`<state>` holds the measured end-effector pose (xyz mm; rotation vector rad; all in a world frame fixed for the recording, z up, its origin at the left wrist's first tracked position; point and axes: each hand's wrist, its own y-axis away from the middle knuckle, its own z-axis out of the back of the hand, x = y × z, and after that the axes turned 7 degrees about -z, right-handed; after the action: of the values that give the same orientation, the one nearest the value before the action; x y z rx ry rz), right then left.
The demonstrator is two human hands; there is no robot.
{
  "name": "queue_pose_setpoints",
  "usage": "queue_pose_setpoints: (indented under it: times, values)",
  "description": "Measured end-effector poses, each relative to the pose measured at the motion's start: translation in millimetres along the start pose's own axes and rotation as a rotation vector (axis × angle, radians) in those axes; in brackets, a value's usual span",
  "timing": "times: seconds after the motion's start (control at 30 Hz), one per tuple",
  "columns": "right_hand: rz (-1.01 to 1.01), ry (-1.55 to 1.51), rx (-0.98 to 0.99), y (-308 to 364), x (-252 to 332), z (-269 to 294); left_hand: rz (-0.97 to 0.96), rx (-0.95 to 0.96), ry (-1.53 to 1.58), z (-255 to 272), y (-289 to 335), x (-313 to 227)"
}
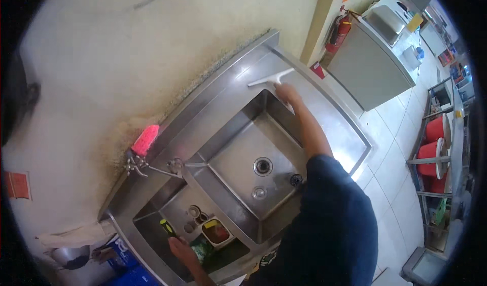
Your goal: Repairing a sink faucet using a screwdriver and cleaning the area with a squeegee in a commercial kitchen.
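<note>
My right hand [287,93] is closed round the handle of a white squeegee [264,80], whose blade lies along the steel drainboard [324,106] behind the large sink basin. Over the smaller left basin, my left hand [183,251] grips a tool with a black and lime-green handle [167,228]; its working end cannot be made out. Close to that hand, in the small basin, are a square container [215,231] with reddish contents and a yellow piece, and a green and white item [202,249]. Small round metal parts [194,211] sit beside the container.
A tap [176,166] reaches over the divider, with a pink cloth [145,139] near its wall valve. The large basin [238,149] holds a drain and a dark round piece [296,179]. Rightward stand a fire extinguisher [339,32], a white cabinet [370,63] and a rack with red buckets [431,156].
</note>
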<state>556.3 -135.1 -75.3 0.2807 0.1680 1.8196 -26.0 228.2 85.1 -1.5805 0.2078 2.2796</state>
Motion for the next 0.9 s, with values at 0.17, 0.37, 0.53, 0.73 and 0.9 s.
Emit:
queue_pose_setpoints:
  times: [0.17, 0.37, 0.53, 0.73, 0.9]
  values:
    - [-0.413, -0.645, 0.055, 116, 9, 36, 0.170, 0.193, 0.042, 17, -6, -10]
    - [-0.752, -1.782, -0.377, 104, 8, 26, 0.255, 0.220, 0.065, 35, -9, -7]
    - [-0.809, -2.424, -0.398, -28, -45, -1, 0.050, -0.011, -0.145, 63, -15, 46]
    - [-0.427, -0.863, -0.382, 0, -203, -23, 0.303, 0.302, 0.158, 41, -12, 28]
    - [-0.802, -1.657, -0.265, 172, 151, -51, 0.331, -0.021, 0.159, 104, -7, 60]
